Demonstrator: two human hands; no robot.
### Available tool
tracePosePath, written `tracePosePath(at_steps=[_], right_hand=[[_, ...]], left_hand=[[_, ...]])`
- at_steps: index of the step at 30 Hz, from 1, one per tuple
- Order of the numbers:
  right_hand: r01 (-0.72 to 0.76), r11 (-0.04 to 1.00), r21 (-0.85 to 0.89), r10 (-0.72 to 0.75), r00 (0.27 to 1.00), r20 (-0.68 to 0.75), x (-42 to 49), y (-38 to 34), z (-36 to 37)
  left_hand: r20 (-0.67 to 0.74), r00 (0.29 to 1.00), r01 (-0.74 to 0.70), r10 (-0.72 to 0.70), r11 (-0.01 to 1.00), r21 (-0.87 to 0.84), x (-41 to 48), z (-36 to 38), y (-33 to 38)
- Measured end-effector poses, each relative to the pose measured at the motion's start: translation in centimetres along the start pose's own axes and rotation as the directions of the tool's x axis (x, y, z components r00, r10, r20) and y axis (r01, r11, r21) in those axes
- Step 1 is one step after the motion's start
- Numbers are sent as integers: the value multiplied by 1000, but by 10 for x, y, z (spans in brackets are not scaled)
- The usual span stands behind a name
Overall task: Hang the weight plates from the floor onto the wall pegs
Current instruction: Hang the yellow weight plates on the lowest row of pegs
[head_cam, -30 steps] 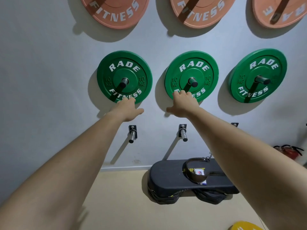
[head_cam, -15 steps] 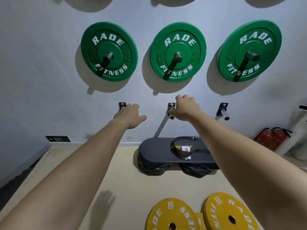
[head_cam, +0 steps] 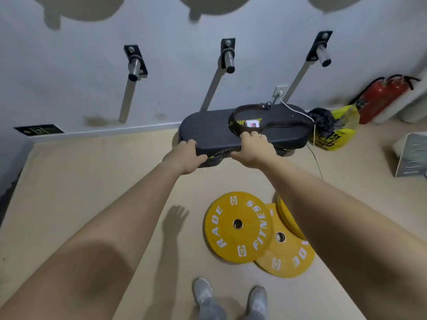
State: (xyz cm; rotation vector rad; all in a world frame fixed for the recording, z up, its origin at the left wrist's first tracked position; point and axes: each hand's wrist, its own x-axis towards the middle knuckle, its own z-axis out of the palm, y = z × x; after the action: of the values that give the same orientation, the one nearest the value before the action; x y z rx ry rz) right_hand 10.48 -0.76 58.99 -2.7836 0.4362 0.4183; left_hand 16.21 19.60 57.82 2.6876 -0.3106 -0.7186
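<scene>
- As I watch from afar, left hand (head_cam: pixel 184 155) and right hand (head_cam: pixel 253 148) hover, fingers loosely curled, grasping nothing.
- At 5 o'clock, yellow weight plates (head_cam: pixel 240 241) overlap on the floor (head_cam: pixel 92 181).
- At 12 o'clock, wall pegs (head_cam: pixel 228 61) jut out.

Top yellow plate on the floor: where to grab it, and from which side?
Top yellow plate lies flat, its right side propped on the second plate. Probably come from above and hook the rim near that overlap, where the step should leave a gap for fingers underneath.
</scene>
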Motion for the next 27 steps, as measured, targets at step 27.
tracePosePath(at_steps=[27], right_hand=[[-247,969,19,237,948,211,161,319,501]], left_hand=[[238,970,65,-44,994,-83,270,535,-72]])
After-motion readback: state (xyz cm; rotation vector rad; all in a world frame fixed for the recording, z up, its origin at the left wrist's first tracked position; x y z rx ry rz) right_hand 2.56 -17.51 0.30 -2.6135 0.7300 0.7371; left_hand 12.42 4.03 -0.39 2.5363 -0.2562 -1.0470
